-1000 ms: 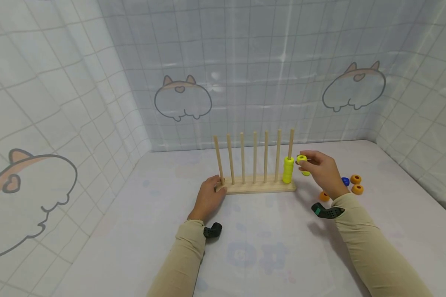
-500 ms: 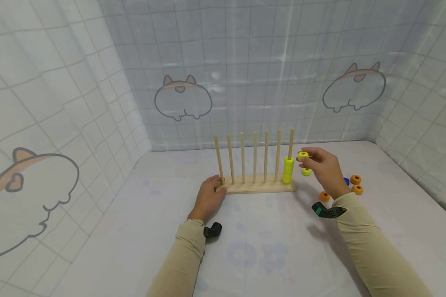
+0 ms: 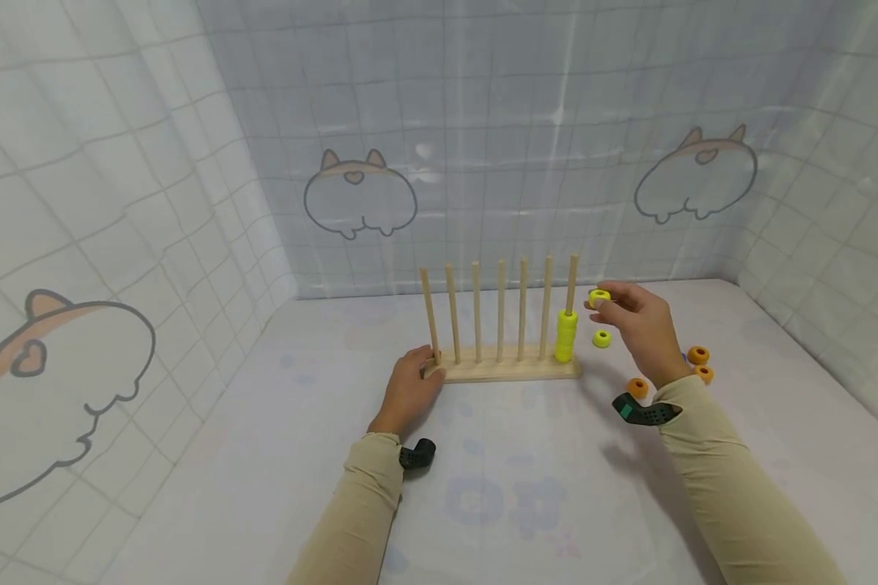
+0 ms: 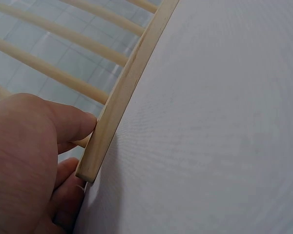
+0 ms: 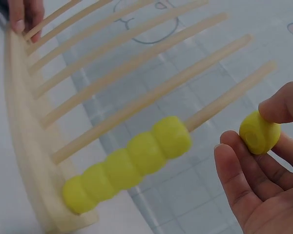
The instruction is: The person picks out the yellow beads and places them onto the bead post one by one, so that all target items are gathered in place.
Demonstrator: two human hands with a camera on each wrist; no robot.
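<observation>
A wooden rack (image 3: 508,371) with a row of several upright pegs stands on the table. Several yellow beads (image 3: 567,335) are stacked on its rightmost peg; the other pegs are bare. My left hand (image 3: 410,390) grips the left end of the base, with the thumb on the near edge in the left wrist view. To the right of the rightmost peg, my right hand (image 3: 640,325) pinches a yellow bead (image 5: 259,132) between thumb and fingers. The bead is held in the air, apart from the peg.
One loose yellow bead (image 3: 601,338) lies right of the rack. Orange beads (image 3: 636,387) lie near the right wrist, and a blue bead is mostly hidden behind it. A tiled-pattern cloth wall (image 3: 497,162) rises behind the table.
My right hand has moved slightly up and to the right with the pinched bead, uncovering the loose yellow bead below. My left hand stays on the base.
</observation>
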